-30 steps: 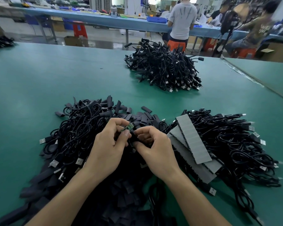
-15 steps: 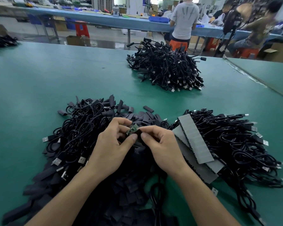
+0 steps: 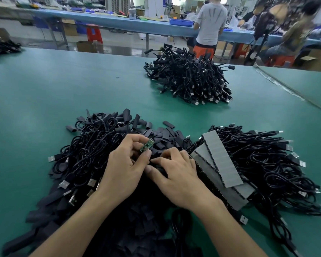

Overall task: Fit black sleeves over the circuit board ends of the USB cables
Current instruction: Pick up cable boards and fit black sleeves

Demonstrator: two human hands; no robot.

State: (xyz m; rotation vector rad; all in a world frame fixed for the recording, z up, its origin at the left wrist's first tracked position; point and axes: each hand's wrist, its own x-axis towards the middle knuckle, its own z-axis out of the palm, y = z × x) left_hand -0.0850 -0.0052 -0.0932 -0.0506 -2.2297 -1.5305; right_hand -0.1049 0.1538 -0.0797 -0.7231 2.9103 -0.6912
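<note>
- Head view: the left hand [image 3: 124, 169] pinches a small green circuit board [image 3: 146, 147] between thumb and fingers. The board sticks up and away above the heap.
- The right hand [image 3: 178, 175] lies just beside the left, thumbs nearly touching. Its fingers curl down into the loose black sleeves [image 3: 163, 135]. I cannot tell whether they hold one.
- Under and left of the left hand lies a tangle of black USB cables [image 3: 89, 145], silver plugs showing at its near edge.
- More flat sleeves are heaped between the forearms.
- Just right of the right hand, 3 grey strips [image 3: 222, 160] overlap on a second cable heap [image 3: 267, 164].
- A third cable pile [image 3: 189, 78] sits well apart, farther back on the green table [image 3: 44, 89].
- Beyond the table, a person in a grey shirt [image 3: 210, 21] stands at a blue bench, back turned.
</note>
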